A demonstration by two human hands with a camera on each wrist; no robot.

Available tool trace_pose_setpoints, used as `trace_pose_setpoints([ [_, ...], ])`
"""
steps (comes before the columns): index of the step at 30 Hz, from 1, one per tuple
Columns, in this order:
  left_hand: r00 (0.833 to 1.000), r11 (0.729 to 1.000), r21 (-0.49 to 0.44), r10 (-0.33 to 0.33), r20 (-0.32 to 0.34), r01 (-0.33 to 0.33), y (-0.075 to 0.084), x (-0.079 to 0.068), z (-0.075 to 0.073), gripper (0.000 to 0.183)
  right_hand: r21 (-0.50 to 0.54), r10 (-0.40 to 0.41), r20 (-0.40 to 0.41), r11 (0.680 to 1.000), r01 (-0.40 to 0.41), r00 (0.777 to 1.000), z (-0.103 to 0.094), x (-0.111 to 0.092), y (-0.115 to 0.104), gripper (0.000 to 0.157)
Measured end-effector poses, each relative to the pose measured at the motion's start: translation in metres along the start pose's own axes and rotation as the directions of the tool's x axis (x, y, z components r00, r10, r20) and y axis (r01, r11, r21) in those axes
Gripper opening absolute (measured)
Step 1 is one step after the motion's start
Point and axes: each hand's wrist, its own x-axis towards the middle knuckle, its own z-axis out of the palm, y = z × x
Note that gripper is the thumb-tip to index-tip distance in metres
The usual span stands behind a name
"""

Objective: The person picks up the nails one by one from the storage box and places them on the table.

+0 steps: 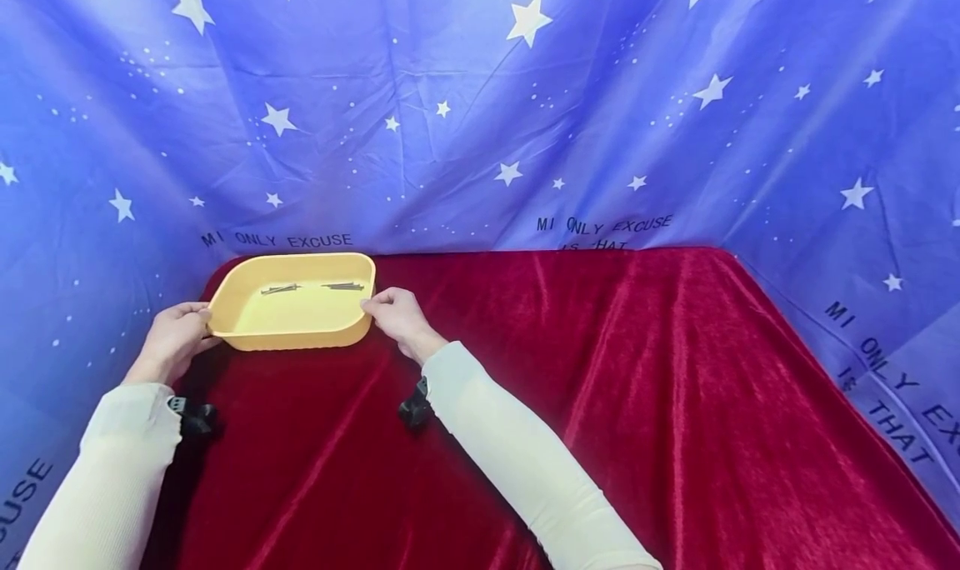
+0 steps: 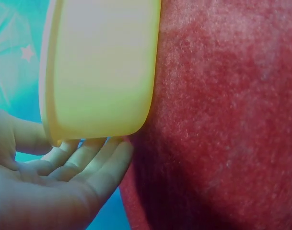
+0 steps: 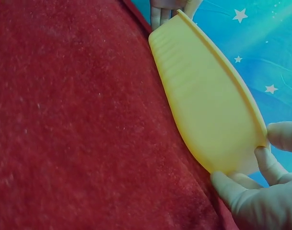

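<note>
Blue starry curtain, red velvet cloth, yellow tray held at both ends.
The tray is left of the frame's middle. The left hand has fingers clamped on its left end, the right hand on its right. Inside lie two little bunches of thin, dark, nail-like sticks.

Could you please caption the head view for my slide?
Left hand and right hand grip a yellow tray holding thin dark pieces before a starry curtain.
</note>
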Motion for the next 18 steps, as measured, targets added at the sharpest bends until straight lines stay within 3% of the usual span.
trace_pose_setpoints([
  [7,1.000,0.997,-0.070,-0.019,0.006,0.020,-0.0001,0.0020,0.0030,0.034,0.094,0.043,0.021,0.995,-0.044,0.999,-0.0003,0.0015,0.0003,0.011],
  [13,0.999,0.998,-0.048,-0.033,0.007,0.033,-0.0004,0.0029,0.0049,0.043,0.162,0.057,0.024,0.985,-0.060,0.998,-0.0002,0.0023,0.0009,0.010],
  [18,0.999,0.996,-0.085,-0.036,0.007,0.037,-0.0004,-0.0002,0.0030,0.034,0.181,0.059,0.034,0.981,-0.065,0.998,0.0019,0.0023,0.0019,0.009],
])
